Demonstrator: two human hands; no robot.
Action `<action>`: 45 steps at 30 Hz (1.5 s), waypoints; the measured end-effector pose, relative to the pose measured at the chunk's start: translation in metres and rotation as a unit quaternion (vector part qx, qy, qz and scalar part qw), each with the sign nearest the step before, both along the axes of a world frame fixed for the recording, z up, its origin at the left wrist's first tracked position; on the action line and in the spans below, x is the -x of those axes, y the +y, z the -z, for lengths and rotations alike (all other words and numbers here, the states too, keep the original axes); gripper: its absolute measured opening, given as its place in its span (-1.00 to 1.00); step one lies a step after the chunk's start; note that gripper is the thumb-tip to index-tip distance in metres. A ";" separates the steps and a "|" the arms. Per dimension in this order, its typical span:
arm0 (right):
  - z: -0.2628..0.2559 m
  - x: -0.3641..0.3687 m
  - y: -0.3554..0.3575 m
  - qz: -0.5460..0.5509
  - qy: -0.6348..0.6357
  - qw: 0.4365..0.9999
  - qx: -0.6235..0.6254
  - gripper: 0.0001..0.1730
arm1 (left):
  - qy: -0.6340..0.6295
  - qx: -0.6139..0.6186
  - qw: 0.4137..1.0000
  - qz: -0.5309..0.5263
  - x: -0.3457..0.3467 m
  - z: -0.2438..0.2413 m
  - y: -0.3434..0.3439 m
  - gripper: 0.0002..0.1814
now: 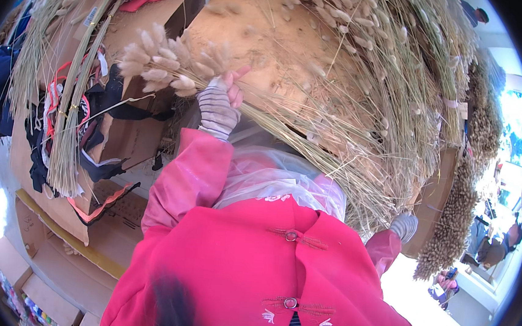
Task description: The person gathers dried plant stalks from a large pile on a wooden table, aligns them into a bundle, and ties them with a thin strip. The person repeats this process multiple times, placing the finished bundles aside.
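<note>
My left hand (224, 98), in a striped fingerless glove, is closed around a bunch of dried bunny-tail grass (161, 63). The fluffy heads stick out to the left of my fist, while the stems (282, 130) run down to the right across my lap. One finger points away from the grip. At the lower right, my right hand (404, 227) is beside the cut stem ends of the grass pile. Only its striped glove shows clearly; the fingers are hidden, so whether it holds anything cannot be told. Clear plastic sheeting (269, 168) covers my lap.
A large heap of dried grass (387, 81) lies on the right of the wooden tabletop (248, 33). On the left, tied grass bundles (66, 147) and fabric strips (99, 168) rest on a cardboard box. Open cardboard boxes (73, 263) stand below. A person (496, 246) is at the far right.
</note>
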State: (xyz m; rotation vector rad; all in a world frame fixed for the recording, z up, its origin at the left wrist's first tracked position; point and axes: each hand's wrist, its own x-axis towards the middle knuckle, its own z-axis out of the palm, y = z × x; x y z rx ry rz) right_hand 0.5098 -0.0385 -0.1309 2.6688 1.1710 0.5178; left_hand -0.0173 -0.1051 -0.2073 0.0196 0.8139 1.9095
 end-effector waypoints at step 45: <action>-0.007 0.316 0.043 -0.713 0.201 0.633 0.225 -0.84 | -0.022 -0.047 0.999 -0.001 -0.019 -0.016 0.001 -0.75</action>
